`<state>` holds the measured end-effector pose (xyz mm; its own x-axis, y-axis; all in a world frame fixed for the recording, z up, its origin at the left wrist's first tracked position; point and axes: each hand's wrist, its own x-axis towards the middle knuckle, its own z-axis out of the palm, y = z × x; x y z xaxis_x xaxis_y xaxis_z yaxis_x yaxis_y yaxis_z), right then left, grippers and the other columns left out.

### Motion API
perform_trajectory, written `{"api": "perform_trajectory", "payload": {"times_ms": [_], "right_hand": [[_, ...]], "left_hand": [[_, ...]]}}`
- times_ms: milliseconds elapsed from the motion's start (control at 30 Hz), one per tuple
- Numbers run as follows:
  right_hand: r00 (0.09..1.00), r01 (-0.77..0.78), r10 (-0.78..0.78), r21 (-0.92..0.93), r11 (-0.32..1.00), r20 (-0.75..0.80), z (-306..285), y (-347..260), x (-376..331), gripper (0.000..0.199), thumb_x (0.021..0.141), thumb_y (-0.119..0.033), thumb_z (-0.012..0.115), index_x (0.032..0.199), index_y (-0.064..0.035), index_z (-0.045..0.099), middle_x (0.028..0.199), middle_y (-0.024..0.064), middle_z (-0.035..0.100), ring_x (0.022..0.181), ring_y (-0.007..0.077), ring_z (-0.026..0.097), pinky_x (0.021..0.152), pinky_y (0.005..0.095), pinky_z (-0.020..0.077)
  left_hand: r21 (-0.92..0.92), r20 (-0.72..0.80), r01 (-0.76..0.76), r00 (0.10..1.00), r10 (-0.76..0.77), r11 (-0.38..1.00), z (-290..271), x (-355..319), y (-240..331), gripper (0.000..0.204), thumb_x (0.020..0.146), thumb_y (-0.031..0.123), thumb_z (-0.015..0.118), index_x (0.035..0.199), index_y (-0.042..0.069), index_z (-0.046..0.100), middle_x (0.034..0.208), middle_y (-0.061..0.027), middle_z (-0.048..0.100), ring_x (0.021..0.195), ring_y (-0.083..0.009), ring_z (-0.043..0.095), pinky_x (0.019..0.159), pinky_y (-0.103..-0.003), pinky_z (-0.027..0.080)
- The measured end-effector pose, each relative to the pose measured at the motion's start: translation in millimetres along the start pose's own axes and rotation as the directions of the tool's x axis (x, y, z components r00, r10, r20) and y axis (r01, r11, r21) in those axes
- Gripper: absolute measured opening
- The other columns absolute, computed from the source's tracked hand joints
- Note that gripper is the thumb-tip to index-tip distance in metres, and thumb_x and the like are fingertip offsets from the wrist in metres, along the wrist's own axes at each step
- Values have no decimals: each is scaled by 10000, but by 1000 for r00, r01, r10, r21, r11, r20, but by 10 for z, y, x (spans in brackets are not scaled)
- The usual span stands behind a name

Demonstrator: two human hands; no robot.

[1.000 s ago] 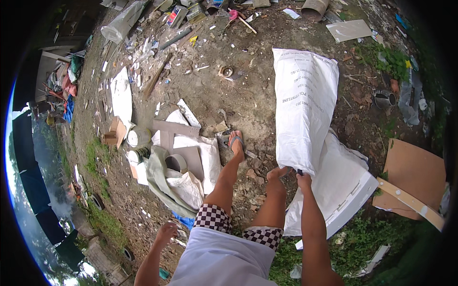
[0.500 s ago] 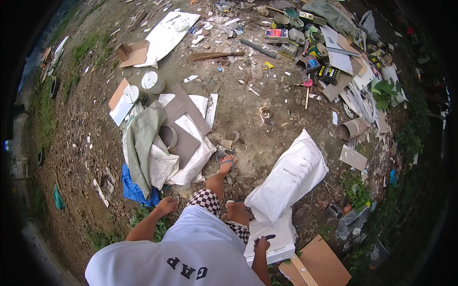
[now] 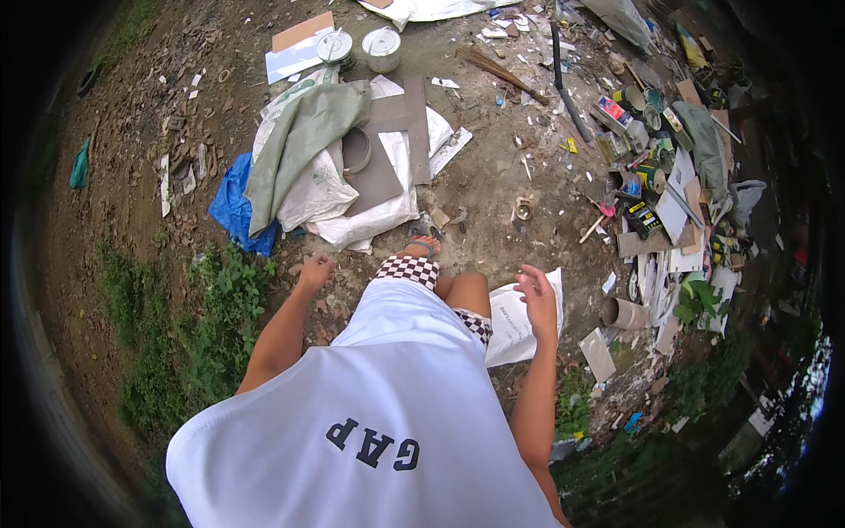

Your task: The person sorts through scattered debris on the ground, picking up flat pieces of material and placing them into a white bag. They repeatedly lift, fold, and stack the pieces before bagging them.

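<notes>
My left hand (image 3: 317, 270) hangs over bare dirt below a crumpled blue plastic sheet (image 3: 234, 204), fingers loosely bent and nothing visible in them. Raised at my right side, my right hand (image 3: 537, 297) has its fingers apart and slightly curved; I see nothing held. Beneath it a white woven sack (image 3: 509, 330) lies on the ground, partly hidden by my leg and hand. Ahead of my left hand is a pile with a grey-green cloth sack (image 3: 304, 145), white sacks (image 3: 374, 220), brown boards (image 3: 412, 119) and a round ring-like piece (image 3: 356, 150).
Two lidded pails (image 3: 382, 51) stand beyond the pile. A stick broom (image 3: 502, 72) and a dark pipe (image 3: 572, 110) lie farther off. Mixed scrap with cans (image 3: 651, 176) spreads along the right. Green weeds (image 3: 207, 317) grow at my left.
I have stepped forward and the view has shifted, bringing the pile lower in it. My right hand has risen; the dark stick-like thing seen at it earlier no longer shows.
</notes>
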<state>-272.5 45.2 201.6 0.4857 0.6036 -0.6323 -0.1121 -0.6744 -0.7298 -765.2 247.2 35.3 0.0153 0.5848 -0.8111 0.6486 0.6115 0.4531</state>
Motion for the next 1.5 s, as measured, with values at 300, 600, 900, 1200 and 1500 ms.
{"api": "perform_trajectory", "payload": {"times_ms": [300, 600, 900, 1200, 1500], "right_hand": [[674, -734, 737, 155, 661, 47, -867, 3009, -873, 257, 960, -266, 637, 1134, -77, 635, 1027, 96, 690, 825, 196, 665, 718, 351, 514], [600, -800, 800, 7, 600, 6, -1737, 2671, -120, 243, 978, -344, 592, 961, -102, 578, 913, 90, 662, 754, 213, 651, 689, 420, 525], [294, -955, 897, -145, 259, -330, -1672, 2822, -164, 244, 981, -259, 595, 1158, -92, 598, 897, 114, 656, 739, 220, 611, 630, 371, 486], [503, -835, 811, -410, 367, -298, -378, 2474, 469, 304, 991, -288, 620, 1196, -66, 585, 907, 89, 644, 774, 187, 603, 682, 373, 504], [860, -203, 423, -569, 797, 286, 2460, 340, 2843, 884, 968, -596, 616, 1609, -202, 153, 1419, 227, 497, 1183, 328, 560, 927, 470, 503]], "left_hand": [[-66, -88, 178, 979, -183, 982, 965, -537, -272, 258, 873, 260, 720, 965, 24, 667, 819, -109, 695, 732, -211, 654, 710, -370, 533], [221, -284, 433, 886, -367, 874, 1211, -2, 247, 940, 735, 590, 817, 1413, -1, 544, 1376, -288, 598, 1332, -409, 549, 1097, -484, 452], [276, -495, 265, 863, -100, 924, 523, 2994, 1253, 1468, 555, 594, 943, 1645, 198, 43, 1673, -275, 6, 1444, -643, 206, 1112, -698, 360], [232, -436, 120, 900, -7, 965, -308, 4562, 420, 353, 890, 200, 621, 1075, -91, 696, 1112, -325, 698, 1095, -454, 680, 909, -502, 574], [-3, -1, -445, 896, 445, 896, 880, 2199, 841, 341, 859, 236, 601, 782, -87, 681, 828, -334, 668, 801, -504, 678, 764, -560, 544]]}}
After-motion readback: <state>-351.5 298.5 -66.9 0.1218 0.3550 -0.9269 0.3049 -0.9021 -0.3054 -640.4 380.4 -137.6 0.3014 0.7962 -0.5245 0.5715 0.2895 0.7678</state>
